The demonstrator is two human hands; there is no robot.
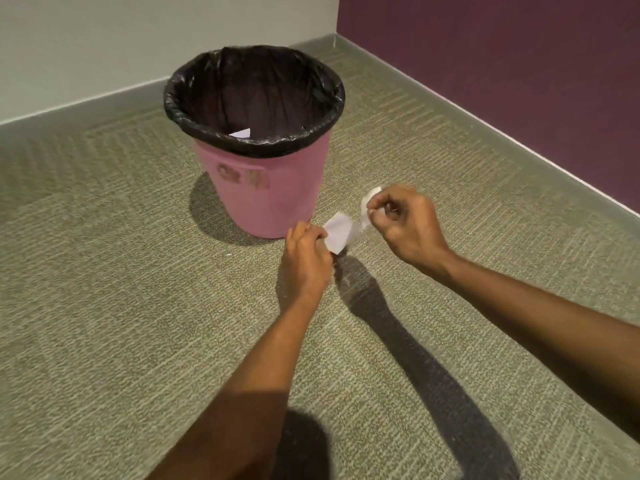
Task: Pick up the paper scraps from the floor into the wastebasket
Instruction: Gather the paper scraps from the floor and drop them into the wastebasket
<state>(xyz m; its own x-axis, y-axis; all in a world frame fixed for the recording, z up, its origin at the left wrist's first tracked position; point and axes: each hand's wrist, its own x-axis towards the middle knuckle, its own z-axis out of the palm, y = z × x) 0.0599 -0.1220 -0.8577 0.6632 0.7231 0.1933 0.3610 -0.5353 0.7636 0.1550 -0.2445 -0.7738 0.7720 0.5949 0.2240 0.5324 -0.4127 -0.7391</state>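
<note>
A pink wastebasket (pixel 277 188) lined with a black bag stands on the green carpet, and one white paper scrap (pixel 241 133) lies inside it. Just right of the basket's base, my left hand (pixel 306 259) pinches a flat white paper scrap (pixel 338 232) by its edge. My right hand (pixel 405 223) is a little farther right and higher, its fingers closed on a smaller white scrap (pixel 369 204). Both hands are low, close to the carpet, and blurred a little.
The basket stands near a room corner, with a pale wall (pixel 104 46) behind it and a purple wall (pixel 519 64) to the right. A tiny white speck (pixel 228 254) lies on the carpet left of my left hand. Arm shadows fall across the carpet.
</note>
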